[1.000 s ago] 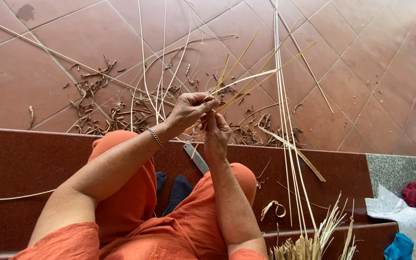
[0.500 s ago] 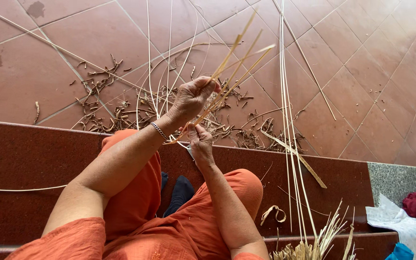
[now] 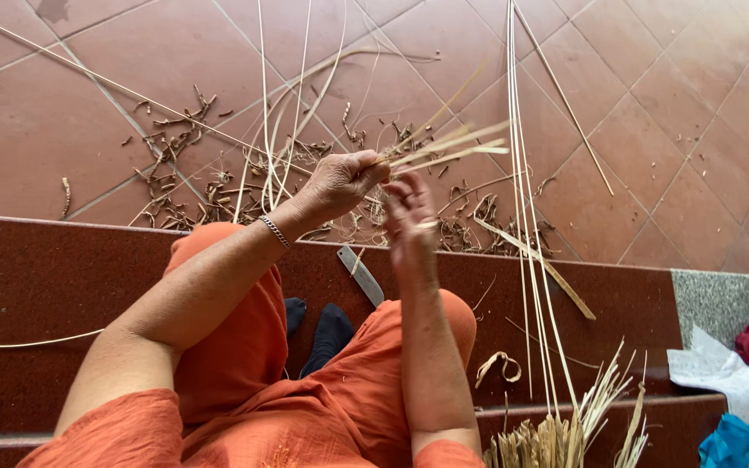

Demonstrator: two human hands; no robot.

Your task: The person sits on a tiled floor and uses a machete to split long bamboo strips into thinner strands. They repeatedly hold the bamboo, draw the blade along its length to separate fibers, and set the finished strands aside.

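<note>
Terracotta tile floor (image 3: 669, 121) littered with dark shavings (image 3: 218, 186); dark red step (image 3: 36, 277) below, knife (image 3: 361, 273) lying on it. Left hand (image 3: 344, 178) clamped on pale cane strips (image 3: 452, 143) held above the floor. Right hand (image 3: 409, 221) blurred, fingers apart, just beside them.

A few thin, pale yellow cane strips (image 3: 448, 147) stick out sideways in a small bunch, held up above the red floor tiles.
</note>
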